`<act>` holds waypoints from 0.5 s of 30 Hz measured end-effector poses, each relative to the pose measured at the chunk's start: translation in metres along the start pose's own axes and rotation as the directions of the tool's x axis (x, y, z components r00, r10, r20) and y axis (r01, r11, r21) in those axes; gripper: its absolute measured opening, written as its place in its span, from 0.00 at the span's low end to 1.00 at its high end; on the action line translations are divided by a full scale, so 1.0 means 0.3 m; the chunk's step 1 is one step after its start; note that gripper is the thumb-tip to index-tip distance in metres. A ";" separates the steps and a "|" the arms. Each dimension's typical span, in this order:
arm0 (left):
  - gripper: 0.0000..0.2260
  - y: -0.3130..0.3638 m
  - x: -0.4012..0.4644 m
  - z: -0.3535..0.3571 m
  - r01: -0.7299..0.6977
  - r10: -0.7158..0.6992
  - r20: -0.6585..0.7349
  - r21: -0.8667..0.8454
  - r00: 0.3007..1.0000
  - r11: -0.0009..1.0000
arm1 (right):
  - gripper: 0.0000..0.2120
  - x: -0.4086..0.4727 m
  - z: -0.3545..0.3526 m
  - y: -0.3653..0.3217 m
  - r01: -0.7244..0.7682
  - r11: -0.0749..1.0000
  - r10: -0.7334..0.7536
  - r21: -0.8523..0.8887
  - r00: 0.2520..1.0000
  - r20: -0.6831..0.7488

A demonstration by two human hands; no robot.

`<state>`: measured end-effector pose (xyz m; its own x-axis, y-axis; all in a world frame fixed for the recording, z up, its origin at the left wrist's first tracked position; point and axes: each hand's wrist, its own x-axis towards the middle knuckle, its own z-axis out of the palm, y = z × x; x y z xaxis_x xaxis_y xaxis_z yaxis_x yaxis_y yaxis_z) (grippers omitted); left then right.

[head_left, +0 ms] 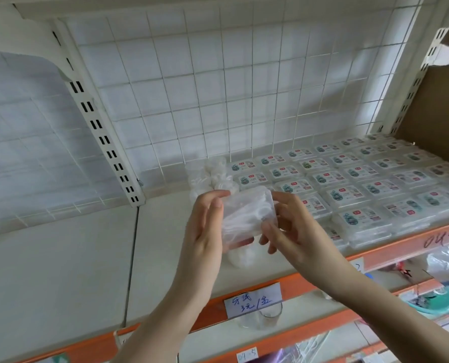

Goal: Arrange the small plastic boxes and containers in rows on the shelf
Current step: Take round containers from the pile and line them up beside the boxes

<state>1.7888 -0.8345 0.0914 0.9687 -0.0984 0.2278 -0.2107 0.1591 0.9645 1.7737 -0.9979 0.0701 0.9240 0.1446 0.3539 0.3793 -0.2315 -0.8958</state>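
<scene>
A small clear plastic box point(244, 213) with white contents is held above the white shelf point(61, 258), in the middle of the view. My left hand point(205, 231) grips its left side, thumb on top. My right hand point(294, 226) pinches its right side. Labelled flat boxes point(349, 184) lie in tidy rows across the right half of the shelf. Several round white containers point(213, 174) stand bunched at the left end of those rows, near the back. One more round white container point(241, 256) sits on the shelf just under the held box.
A white wire grid point(218, 87) backs the shelf, and a slotted upright point(100, 121) stands at the left. A brown cardboard box point(438, 108) rests at the far right. The orange shelf edge point(270, 284) carries a handwritten price tag point(252, 301). Lower shelves hold bagged goods.
</scene>
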 end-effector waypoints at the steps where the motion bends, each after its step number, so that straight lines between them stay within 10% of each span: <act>1: 0.14 0.000 0.000 0.014 0.028 -0.029 0.052 0.016 0.998 0.999 | 0.14 -0.005 -0.010 -0.001 -0.025 0.999 0.026 0.040 0.999 -0.019; 15: 0.21 -0.082 -0.002 0.158 -0.046 -0.045 0.355 0.244 0.934 0.969 | 0.21 -0.095 -0.253 0.071 -0.016 1.000 0.012 -0.020 0.981 -0.192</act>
<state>1.7873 -0.8850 0.0738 0.8677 -0.4473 0.2169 -0.2810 -0.0813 0.9563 1.7589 -1.0801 0.0614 0.9205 -0.0455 0.3880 0.3651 -0.2531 -0.8959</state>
